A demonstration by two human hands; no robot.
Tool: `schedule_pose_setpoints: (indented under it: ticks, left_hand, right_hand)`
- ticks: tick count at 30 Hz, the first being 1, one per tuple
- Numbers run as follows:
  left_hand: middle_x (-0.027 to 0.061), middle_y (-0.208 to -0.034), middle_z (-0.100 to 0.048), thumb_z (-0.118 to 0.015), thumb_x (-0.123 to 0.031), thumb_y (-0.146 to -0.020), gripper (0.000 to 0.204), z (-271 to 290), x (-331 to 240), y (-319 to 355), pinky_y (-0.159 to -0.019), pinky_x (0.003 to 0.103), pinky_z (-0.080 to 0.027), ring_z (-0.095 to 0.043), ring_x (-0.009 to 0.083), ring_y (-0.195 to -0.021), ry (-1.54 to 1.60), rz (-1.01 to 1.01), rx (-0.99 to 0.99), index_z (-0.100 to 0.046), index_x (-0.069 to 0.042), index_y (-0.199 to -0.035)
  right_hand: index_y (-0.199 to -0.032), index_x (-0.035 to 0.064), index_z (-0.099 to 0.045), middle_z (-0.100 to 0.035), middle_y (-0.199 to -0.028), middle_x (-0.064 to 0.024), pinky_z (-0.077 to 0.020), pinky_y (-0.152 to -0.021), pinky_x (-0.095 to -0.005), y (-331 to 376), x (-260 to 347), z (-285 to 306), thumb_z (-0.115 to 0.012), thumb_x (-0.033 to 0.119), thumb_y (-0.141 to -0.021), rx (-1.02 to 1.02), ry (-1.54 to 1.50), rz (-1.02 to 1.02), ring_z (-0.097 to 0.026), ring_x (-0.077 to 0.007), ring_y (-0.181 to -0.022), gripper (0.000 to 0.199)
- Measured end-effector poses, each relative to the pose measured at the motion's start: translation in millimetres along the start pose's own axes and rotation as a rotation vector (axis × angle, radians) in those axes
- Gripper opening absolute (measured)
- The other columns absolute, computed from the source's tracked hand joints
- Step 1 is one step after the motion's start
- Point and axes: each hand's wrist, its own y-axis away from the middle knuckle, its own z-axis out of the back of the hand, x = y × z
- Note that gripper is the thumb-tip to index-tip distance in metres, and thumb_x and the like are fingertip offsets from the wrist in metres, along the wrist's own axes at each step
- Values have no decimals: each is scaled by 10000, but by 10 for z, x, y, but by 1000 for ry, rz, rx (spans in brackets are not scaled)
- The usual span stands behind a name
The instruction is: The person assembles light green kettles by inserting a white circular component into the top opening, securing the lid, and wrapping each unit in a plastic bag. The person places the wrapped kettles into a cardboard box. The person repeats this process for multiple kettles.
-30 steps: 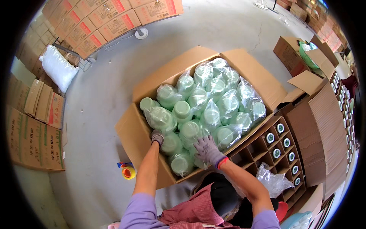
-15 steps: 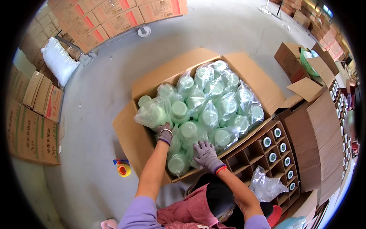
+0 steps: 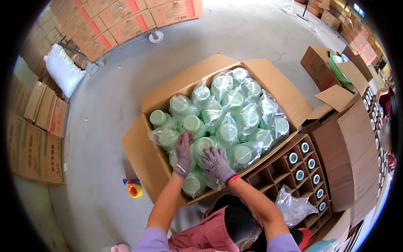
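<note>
A large open cardboard box [image 3: 136, 145] is packed with pale green, round-ended containers that look like jars, most of them in clear plastic bags. My left hand [image 3: 183, 153], in a grey-purple work glove, is held edge-on among them with its fingers stretched out. It lies between a bagged green jar [image 3: 166, 136] on the left and another green jar [image 3: 202, 146]. My right hand [image 3: 218, 165], gloved alike, rests palm down with fingers spread on the bagged jars near the box's front edge. Neither hand grips anything.
At the right stands a divided carton [image 3: 268, 170] with several small capped bottles and a crumpled clear bag [image 3: 294, 206]. A yellow tape roll [image 3: 134, 190] lies on the floor at left. Stacked cartons [image 3: 130, 27] stand at the back, with a white sack [image 3: 63, 69] nearby.
My left hand has let go of the bagged jar at the left, which now sits lower in the box, and has straightened its fingers. My right hand has shifted slightly left and up.
</note>
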Motion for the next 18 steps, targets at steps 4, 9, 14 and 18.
schedule_pose_setpoints:
  ticks: [4, 9, 14, 18]
  left_hand:
    - [225, -872, -668, -566, -217, -905, 244, 673, 879, -718, -735, 408, -515, -663, 339, -868, -1211, 20, -2, -664, 1, -953]
    - [263, -774, -649, -666, -200, -778, 222, 888, 1283, -1004, -733, 463, -506, -665, 376, -807, -1456, -219, 439, -691, 14, -834]
    - [319, -1129, -590, -689, -137, -784, 340, 819, 774, -806, -913, 447, -462, -588, 390, -1041, -959, -252, -25, -611, 60, -1049]
    - [316, -1314, -497, -687, -102, -812, 368, -182, -549, -102, -976, 443, -423, -529, 407, -1143, -1042, -875, 62, -549, 55, -1115]
  right_hand:
    - [-1238, 165, -581, -509, -1305, -119, -356, -1013, -533, 389, 202, 232, -691, 398, -778, -91, -130, 4, -444, -341, -1222, 527]
    - [-1250, 110, -553, -537, -1260, -144, -413, -982, -471, 1428, 21, 590, -668, 313, -826, -237, -377, -210, -517, -340, -1165, 484]
    - [-1282, 76, -532, -527, -1269, -167, -415, -986, -467, 2053, 140, 618, -689, 256, -814, -305, -466, -300, -521, -355, -1158, 525]
    - [-1376, 54, -466, -476, -1341, -209, -412, -1000, -477, 2167, 258, 1273, -714, 227, -792, -570, -383, -409, -496, -407, -1184, 657]
